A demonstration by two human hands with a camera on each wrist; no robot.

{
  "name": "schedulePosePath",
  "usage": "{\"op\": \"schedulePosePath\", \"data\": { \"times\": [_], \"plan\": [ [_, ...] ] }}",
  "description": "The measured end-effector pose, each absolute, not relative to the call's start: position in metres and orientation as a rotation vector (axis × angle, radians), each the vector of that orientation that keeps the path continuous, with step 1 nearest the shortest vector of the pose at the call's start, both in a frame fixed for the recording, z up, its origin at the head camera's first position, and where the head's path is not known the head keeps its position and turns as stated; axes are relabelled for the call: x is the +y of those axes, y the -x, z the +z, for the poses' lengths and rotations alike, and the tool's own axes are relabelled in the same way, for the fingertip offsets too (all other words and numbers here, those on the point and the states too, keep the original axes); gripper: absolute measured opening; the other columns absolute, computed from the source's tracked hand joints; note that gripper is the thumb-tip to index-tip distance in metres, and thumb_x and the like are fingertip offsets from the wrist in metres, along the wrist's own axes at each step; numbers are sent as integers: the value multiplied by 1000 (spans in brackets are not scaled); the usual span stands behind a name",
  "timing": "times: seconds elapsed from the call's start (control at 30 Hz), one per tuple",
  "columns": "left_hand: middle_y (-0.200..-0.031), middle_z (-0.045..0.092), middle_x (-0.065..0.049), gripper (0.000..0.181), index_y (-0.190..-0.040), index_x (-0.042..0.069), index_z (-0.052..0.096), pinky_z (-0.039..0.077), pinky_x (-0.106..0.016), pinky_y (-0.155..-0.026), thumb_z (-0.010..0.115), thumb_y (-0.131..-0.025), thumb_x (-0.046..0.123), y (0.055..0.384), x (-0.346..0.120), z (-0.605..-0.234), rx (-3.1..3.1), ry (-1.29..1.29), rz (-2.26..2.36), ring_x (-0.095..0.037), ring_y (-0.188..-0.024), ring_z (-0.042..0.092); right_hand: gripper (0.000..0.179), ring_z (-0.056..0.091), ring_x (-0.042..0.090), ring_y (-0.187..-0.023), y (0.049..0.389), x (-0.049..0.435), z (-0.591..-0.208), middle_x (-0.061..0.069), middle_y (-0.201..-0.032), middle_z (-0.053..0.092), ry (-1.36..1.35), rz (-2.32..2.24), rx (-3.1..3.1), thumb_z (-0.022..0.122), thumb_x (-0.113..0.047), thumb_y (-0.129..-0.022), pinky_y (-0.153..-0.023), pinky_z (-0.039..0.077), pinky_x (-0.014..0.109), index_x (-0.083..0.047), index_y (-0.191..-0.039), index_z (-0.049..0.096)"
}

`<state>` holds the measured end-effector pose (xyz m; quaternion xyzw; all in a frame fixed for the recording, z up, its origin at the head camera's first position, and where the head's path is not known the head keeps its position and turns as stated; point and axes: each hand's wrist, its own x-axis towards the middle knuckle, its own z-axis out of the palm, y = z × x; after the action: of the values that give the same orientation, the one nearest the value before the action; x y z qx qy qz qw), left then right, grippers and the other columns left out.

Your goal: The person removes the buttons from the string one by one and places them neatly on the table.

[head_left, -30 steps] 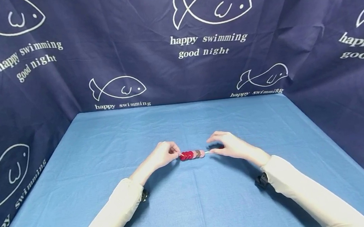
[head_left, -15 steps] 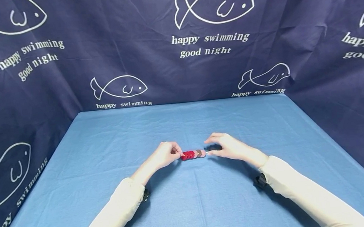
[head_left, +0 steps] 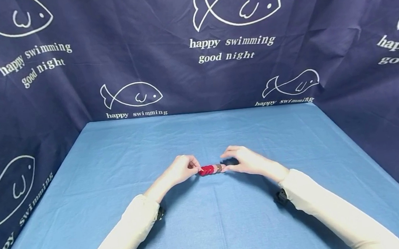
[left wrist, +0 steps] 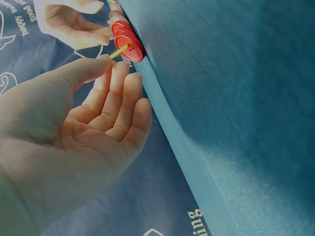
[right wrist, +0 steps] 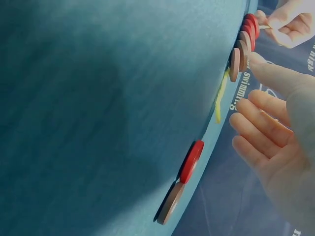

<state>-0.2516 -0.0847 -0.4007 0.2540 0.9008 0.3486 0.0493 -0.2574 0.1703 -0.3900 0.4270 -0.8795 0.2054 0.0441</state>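
Backed and flanked by creased navy curtain [head_left: 167, 59], printed with white fish outlines and "happy swimming good night". Spread below with blue tablecloth [head_left: 209, 221], faintly wrinkled; perhaps liable to ruck and catch a button edge. Framed by cream sleeves [head_left: 123, 234]. At the row's right end, right hand [head_left: 246, 161]: fingers wide of the thumb, gripping nothing visible; thumb tip touching or just short, cannot tell. At the other end, left hand [head_left: 182, 169]: narrow pinch on yellow string [left wrist: 119, 51]. Between both, on the cloth: overlapping button row [head_left: 212, 169], red at left, then pink, brown, pink. Nearer the right wrist, loose: red button [right wrist: 192, 161] and brownish button [right wrist: 171, 204], easily knocked by a stray finger. Past the pink end, string tail [right wrist: 220, 101], unheld, no knot visible; if tugged from the left, could slip through and shed buttons.
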Motion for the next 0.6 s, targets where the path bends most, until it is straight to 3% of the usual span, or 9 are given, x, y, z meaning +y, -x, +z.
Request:
{"op": "schedulePosePath", "data": {
  "times": [0.6],
  "plan": [
    [-73, 65, 0, 5, -79, 8, 66, 45, -19, -60, 64, -84, 8, 252, -85, -401, 2740, -785, 1040, -4, -61, 53, 34, 62, 21, -89, 260, 166, -397, 8, -95, 65, -1350, 674, -2689, 76, -21, -77, -83, 50, 34, -1, -104, 68]
  ]
}}
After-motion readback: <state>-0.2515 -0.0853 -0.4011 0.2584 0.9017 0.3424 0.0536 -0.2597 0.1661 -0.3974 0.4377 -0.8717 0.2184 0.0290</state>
